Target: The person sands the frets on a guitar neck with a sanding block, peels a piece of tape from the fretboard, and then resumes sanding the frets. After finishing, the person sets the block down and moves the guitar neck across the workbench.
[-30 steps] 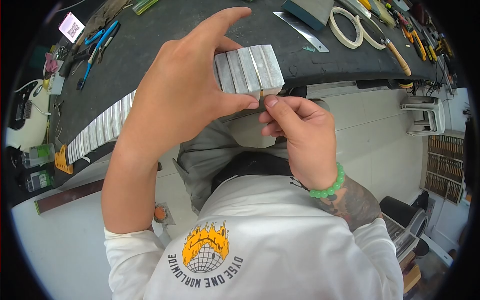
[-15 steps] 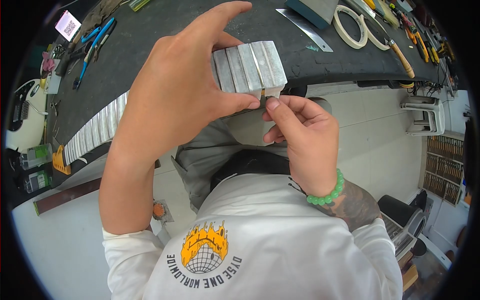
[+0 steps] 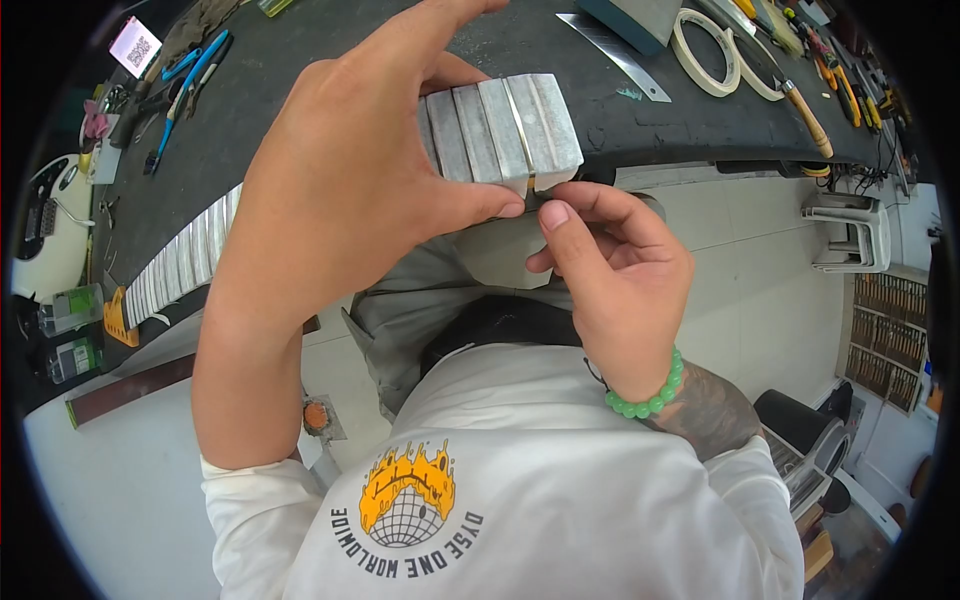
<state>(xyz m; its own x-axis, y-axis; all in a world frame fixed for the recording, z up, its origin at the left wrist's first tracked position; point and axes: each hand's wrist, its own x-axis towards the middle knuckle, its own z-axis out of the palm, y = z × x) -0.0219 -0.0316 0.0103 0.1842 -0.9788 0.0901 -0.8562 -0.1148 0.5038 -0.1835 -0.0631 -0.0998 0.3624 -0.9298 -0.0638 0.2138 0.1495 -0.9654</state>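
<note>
My left hand (image 3: 345, 170) is wrapped around a row of grey, metallic-looking blocks (image 3: 485, 130) at the bench edge, thumb along the near side and fingers hidden behind. A narrow gap with a thin shiny strip (image 3: 521, 125) separates the end block (image 3: 552, 130) from its neighbour. Just below that gap, the thumb and forefinger of my right hand (image 3: 625, 255) are pinched together. Something small and dark shows at their tips, too small to name. More thin grey slabs (image 3: 185, 255) stand in a row beyond my left forearm.
The dark bench (image 3: 330, 50) carries a steel ruler (image 3: 615, 57), a blue-grey block (image 3: 630, 20), masking tape rolls (image 3: 703, 60), a wooden-handled tool (image 3: 805, 118) and several pliers on the right. On the left lie a blue brush (image 3: 185, 105) and a yellow bracket (image 3: 120, 318).
The blocks and both hands appear slightly shifted; my right hand sits a little further right, its fingertips still close under the gap.
</note>
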